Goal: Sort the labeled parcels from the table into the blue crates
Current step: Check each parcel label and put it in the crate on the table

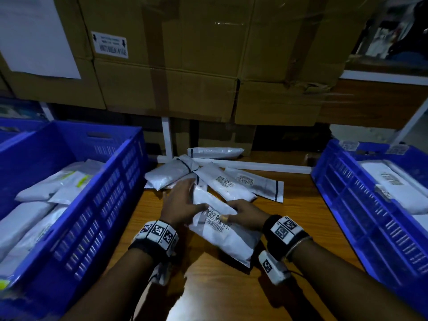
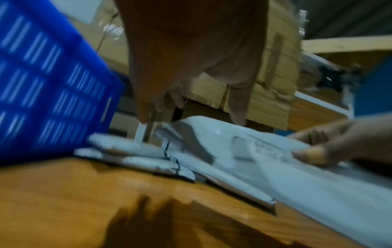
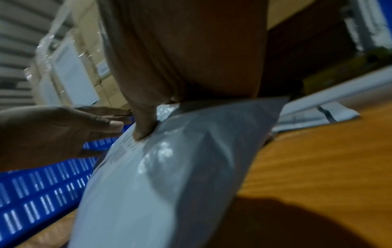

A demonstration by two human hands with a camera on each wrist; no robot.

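Right hand (image 1: pixel 246 213) is pinching parcel (image 1: pixel 228 237) near left crate (image 1: pixel 97 198); left hand (image 1: pixel 179 201), fingers straight, is steadying. Next: probably reading label, choosing crate.

The white parcel (image 1: pixel 228 237) is wrapped in glossy, smooth plastic film. The orange-brown table (image 1: pixel 298 228) is surfaced in smooth, grained wood. The blue crates (image 1: pixel 97 205) are moulded in slotted plastic. The brown boxes (image 1: pixel 185 66) are made of matt cardboard.

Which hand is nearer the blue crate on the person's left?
Left. The left hand hovers beside the left blue crate; the right hand grips a parcel farther away.
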